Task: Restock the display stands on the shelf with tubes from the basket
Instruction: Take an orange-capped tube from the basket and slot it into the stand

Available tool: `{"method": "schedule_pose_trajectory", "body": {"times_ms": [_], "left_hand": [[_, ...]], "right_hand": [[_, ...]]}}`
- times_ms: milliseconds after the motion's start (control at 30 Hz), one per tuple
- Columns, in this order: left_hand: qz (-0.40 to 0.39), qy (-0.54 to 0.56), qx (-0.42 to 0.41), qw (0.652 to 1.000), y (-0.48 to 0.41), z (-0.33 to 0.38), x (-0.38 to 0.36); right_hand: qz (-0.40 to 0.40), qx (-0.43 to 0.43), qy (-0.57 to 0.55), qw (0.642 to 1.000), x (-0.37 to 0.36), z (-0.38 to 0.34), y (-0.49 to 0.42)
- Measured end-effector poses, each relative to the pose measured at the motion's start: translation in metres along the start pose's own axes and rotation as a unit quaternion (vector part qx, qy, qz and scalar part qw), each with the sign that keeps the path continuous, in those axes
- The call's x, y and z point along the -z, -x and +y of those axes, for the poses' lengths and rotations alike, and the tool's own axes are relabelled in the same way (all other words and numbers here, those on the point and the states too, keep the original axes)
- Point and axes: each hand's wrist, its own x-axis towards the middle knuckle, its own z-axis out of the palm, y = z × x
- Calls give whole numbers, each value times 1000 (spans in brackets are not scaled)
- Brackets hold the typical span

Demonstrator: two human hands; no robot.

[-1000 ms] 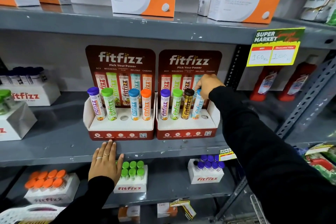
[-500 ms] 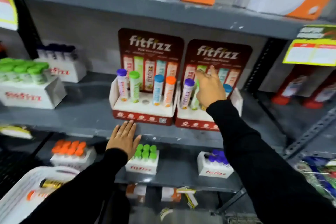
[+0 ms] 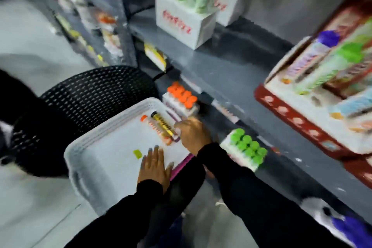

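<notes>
Tubes lie at the far end of the white basket, where my right hand reaches, fingers loosely curled, gripping nothing yet. Left hand rests flat and open, probably steadying it. Display stand waits on the shelf.

Both hands off shelf, right hand now at basket tubes

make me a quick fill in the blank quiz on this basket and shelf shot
1. The right hand reaches into the ____ basket.
2. The yellow tube in the basket lies beside a tube with an ____ cap.
3. The left hand rests with its fingers ____.

Missing words: white; orange; spread
</notes>
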Motion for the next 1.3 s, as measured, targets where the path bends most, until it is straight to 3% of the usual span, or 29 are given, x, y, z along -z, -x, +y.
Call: {"method": "schedule_pose_trajectory", "body": {"times_ms": [67,167,333,467,667,767,900,967,1033,1167,1300], "left_hand": [[-31,-6,41,999,13,-11,-10],[-64,18,92,994,16,-18,-22],[-71,57,95,991,11,-25,-29],[-54,66,84,993,14,-24,-27],[-55,70,83,993,14,-22,-27],[-32,66,74,995,16,-22,-25],[-30,12,55,998,11,-14,-18],[-6,-8,28,1000,1,3,-7],[72,-4,-24,997,-13,25,4],[220,62,-153,961,-35,93,39],[251,43,-274,927,-37,150,61]], "right_hand": [[-82,-18,-13,996,-27,-11,-26],[-129,-77,-36,988,-54,-23,-60],[-173,-134,-18,976,-95,-34,-99],[-180,-130,32,974,-102,-44,-101],[-203,-95,-28,974,-41,-44,-86],[-257,-81,-24,963,15,-35,-68],[-285,-125,-68,948,86,-18,-33],[-255,-159,-51,952,122,-9,-12],[-238,-166,-5,957,154,-3,8],[-170,-183,68,966,217,5,59],[-118,-192,72,972,265,13,106]]}}
